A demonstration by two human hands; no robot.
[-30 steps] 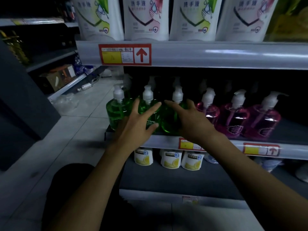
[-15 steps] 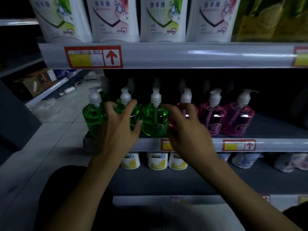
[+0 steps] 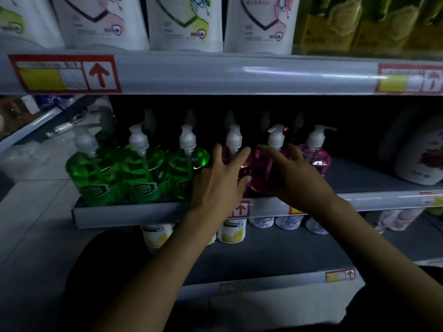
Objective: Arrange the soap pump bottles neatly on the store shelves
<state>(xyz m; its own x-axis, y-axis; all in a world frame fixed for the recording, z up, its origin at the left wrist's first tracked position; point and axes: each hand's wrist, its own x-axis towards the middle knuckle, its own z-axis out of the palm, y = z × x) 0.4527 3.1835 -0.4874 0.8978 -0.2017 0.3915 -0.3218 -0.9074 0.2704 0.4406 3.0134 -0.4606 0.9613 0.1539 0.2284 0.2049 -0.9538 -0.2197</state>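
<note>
Six soap pump bottles stand in a front row on the middle shelf (image 3: 131, 212), with more dim pump heads behind them. Three are green (image 3: 143, 173) on the left and three are pink on the right. My left hand (image 3: 219, 180) lies with spread, fairly straight fingers against the first pink bottle (image 3: 233, 140). Across the front of the second pink bottle (image 3: 262, 178) rests my right hand (image 3: 296, 176), fingers pointing left. The third pink bottle (image 3: 316, 156) stands untouched just right of that hand.
The upper shelf rim (image 3: 215, 73) with red price tags overhangs the bottles and carries white refill pouches (image 3: 184, 20). A large white bottle (image 3: 422, 161) stands at the far right of the middle shelf. Small white tubs (image 3: 231, 232) line the shelf below. Tiled floor lies left.
Both hands have moved right along the row, from the green bottles to the first two pink ones. The view has shifted right with them.
</note>
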